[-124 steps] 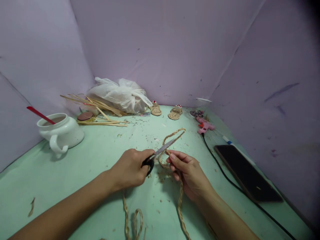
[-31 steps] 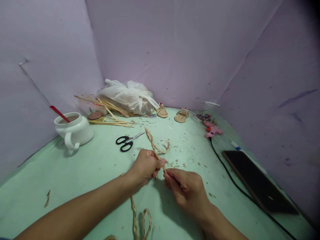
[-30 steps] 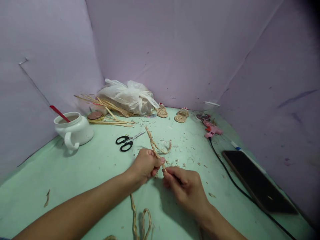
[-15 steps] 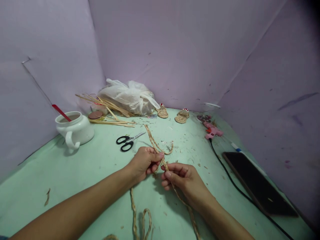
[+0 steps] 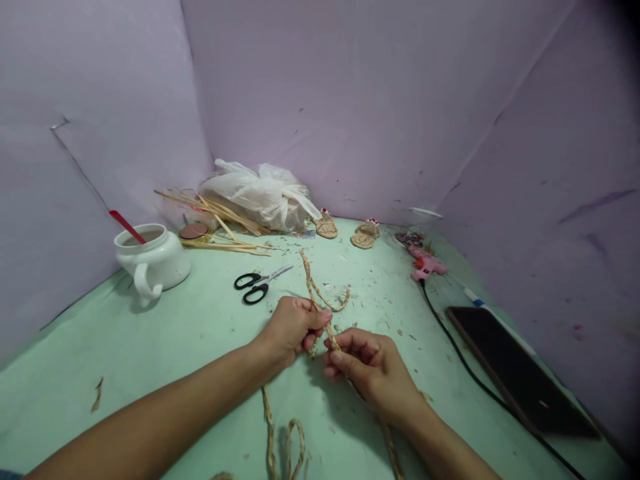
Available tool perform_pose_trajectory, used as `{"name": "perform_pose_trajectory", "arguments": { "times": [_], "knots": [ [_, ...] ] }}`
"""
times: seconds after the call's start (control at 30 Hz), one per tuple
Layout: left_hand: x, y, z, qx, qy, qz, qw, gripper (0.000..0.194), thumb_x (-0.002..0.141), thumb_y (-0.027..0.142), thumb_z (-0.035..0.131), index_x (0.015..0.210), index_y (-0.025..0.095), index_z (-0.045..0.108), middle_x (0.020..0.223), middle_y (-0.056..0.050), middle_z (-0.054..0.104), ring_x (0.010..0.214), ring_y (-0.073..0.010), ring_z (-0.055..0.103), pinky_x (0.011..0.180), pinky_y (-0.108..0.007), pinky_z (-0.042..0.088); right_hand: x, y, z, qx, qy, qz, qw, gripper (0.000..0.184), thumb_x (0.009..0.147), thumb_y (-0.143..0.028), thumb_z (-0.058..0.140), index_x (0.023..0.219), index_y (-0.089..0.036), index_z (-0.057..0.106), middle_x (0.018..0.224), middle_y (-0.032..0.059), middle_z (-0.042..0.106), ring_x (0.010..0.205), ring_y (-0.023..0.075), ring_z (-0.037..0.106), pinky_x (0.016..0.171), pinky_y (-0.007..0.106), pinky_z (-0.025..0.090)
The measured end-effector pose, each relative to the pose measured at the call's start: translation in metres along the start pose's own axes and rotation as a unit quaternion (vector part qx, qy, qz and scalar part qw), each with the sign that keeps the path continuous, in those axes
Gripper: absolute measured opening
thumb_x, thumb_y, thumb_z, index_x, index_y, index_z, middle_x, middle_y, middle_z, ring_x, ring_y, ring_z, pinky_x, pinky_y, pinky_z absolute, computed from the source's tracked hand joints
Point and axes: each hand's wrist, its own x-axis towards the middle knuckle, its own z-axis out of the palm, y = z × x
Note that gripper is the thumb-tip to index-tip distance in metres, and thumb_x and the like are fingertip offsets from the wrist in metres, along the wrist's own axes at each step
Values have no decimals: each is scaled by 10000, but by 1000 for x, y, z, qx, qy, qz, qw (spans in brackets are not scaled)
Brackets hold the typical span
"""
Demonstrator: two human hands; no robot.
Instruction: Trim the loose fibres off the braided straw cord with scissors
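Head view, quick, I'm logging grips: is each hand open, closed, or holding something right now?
Left hand: closed, pinching the braided straw-colored cord under its thumb.
Right hand: closed, holding the same cord between thumb and fingers.

Found no readable text, brand, number or sign. Noted a small dark patch [image 5: 422,271] on the pink glue gun [image 5: 431,265], too small to read; noted a coloured scrap [image 5: 307,234] near the white plastic bag [image 5: 265,195], likewise illegible.

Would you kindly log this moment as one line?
left hand: pinching braid | right hand: pinching braid, nearer end of grip | scissors: on table, unheld | glue gun: on table, unheld
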Motion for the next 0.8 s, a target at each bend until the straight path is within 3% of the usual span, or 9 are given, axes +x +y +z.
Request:
{"name": "perform_pose_trajectory", "arguments": {
  "times": [0.17,0.37,0.43,0.57,0.73,0.8],
  "knots": [
    [1,5,-4,5,25,30,999,244,574,299,657,525,133,485,346,71,435,264,-10,285,291,-162,132,0,1,2,14,-29,62,998,256,546,-317,755,626,-131,598,518,0,608,474,106,569,493,221,425],
    [-4,8,-3,41,-10,6,999,233,593,294,611,486,125,492,308,73,389,238,-2,223,293,-174,81,-5,-8,3,-46,-103,44,993,218,581,-307,733,633,-122,631,500,-21,563,450,69,472,473,206,371],
    [-8,8,-2,58,-28,-7,998,243,565,275,623,447,135,463,298,68,385,237,-6,230,291,-176,84,-4,-13,-2,-37,-119,30,992,274,553,-305,756,732,-124,654,593,3,602,527,92,515,521,218,399],
    [-15,8,1,91,-63,-41,993,236,531,256,616,423,155,432,289,73,366,247,-16,234,291,-182,86,0,-19,-13,49,-60,-2,997,455,646,-462,658,961,-135,631,857,103,654,809,207,597,680,311,456],
    [-22,8,11,156,-107,-72,979,230,505,200,567,365,169,388,280,88,300,277,-21,199,319,-201,85,1,-17,-13,16,70,-33,997,353,640,-409,683,877,-149,662,753,65,649,676,169,593,578,272,461],
    [-24,7,16,169,-120,-71,976,238,499,174,547,338,167,372,278,92,273,296,-18,181,344,-208,92,1,-16,-12,-10,92,-39,995,274,630,-375,698,784,-150,672,652,33,632,588,138,568,535,248,442]
  ]
}}
